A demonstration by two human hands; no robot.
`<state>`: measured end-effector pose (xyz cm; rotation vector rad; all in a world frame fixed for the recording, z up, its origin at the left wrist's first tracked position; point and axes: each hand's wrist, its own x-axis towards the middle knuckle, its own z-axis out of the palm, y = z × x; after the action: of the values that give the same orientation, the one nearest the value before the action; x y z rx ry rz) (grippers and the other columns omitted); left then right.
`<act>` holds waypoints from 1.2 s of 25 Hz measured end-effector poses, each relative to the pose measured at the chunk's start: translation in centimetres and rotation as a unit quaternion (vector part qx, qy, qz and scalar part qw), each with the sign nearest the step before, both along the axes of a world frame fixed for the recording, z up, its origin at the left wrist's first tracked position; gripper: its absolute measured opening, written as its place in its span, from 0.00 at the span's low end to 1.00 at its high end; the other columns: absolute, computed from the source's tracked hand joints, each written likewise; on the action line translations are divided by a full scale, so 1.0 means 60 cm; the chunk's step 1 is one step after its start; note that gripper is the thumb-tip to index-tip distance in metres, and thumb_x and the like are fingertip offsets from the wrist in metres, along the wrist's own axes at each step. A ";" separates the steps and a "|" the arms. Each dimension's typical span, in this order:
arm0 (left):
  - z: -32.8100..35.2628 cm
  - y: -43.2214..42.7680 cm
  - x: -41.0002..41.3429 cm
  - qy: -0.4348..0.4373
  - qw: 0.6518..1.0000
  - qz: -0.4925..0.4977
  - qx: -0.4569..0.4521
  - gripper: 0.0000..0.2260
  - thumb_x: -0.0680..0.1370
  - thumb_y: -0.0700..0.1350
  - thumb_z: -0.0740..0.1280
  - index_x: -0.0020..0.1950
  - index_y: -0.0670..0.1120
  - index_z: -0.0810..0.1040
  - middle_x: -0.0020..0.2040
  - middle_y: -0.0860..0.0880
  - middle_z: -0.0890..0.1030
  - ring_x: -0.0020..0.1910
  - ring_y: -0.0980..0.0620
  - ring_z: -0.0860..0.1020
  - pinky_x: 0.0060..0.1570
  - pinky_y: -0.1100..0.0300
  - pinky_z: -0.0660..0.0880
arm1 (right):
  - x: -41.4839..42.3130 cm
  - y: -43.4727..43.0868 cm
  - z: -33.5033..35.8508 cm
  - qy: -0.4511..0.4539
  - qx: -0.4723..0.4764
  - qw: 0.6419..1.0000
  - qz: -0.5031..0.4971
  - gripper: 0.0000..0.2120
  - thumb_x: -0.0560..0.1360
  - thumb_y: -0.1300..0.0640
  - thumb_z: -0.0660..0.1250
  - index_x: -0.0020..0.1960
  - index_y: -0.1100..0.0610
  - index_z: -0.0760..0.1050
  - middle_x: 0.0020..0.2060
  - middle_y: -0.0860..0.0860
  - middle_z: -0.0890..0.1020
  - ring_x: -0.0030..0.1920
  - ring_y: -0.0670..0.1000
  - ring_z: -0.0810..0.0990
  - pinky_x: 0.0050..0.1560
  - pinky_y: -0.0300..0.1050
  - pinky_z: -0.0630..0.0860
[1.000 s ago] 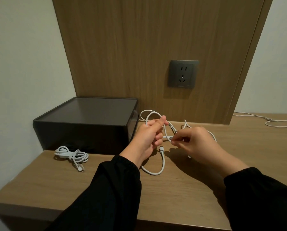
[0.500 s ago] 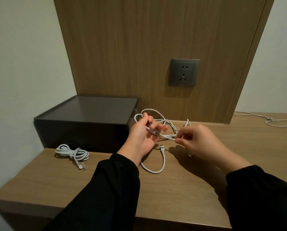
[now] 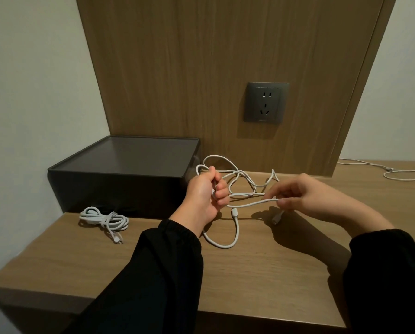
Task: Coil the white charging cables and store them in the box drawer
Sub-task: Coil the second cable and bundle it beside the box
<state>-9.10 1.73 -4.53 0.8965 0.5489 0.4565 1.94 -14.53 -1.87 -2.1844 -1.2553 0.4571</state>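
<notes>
Between the hands, a white cable (image 3: pixel 247 203) is stretching left-right, left hand (image 3: pixel 205 196) gripping its loops, right hand (image 3: pixel 298 196) pinching the strand.

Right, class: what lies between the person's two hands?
In the head view, strands of the white cable span the gap, gripped by the left hand and pinched by the right hand, above the wooden desk.

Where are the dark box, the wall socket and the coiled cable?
dark box (image 3: pixel 119 156), head view, its flat top.
wall socket (image 3: pixel 266 102), head view, faceplate centre.
coiled cable (image 3: pixel 107 220), head view, bundle middle.
</notes>
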 end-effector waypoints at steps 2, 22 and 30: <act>-0.001 -0.002 0.000 0.023 0.999 -0.027 0.035 0.16 0.83 0.49 0.55 0.38 0.43 0.71 0.27 0.49 0.69 0.21 0.55 0.65 0.21 0.65 0.61 | -0.005 0.000 -0.002 0.008 0.044 0.999 0.019 0.15 0.75 0.68 0.63 0.44 0.49 0.81 0.38 0.51 0.82 0.40 0.47 0.81 0.43 0.36 0.78; -0.011 -0.007 -0.003 0.029 0.891 -0.427 0.153 0.18 0.81 0.56 0.53 0.54 0.43 0.73 0.28 0.51 0.67 0.24 0.57 0.65 0.25 0.66 0.61 | -0.012 0.024 -0.030 -0.084 0.251 0.959 -0.099 0.06 0.67 0.56 0.74 0.36 0.57 0.78 0.29 0.49 0.79 0.29 0.45 0.76 0.30 0.37 0.74; -0.012 -0.006 -0.008 0.033 0.817 -0.535 0.215 0.09 0.83 0.43 0.55 0.52 0.42 0.74 0.27 0.53 0.68 0.22 0.59 0.67 0.22 0.66 0.62 | -0.017 0.024 -0.026 -0.038 0.239 0.967 -0.075 0.18 0.59 0.44 0.72 0.32 0.60 0.75 0.26 0.51 0.77 0.26 0.42 0.72 0.27 0.34 0.71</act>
<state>-9.56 1.38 -5.24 1.4973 -0.0740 -0.5153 0.91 -13.11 -3.44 -1.8738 -1.0901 0.0018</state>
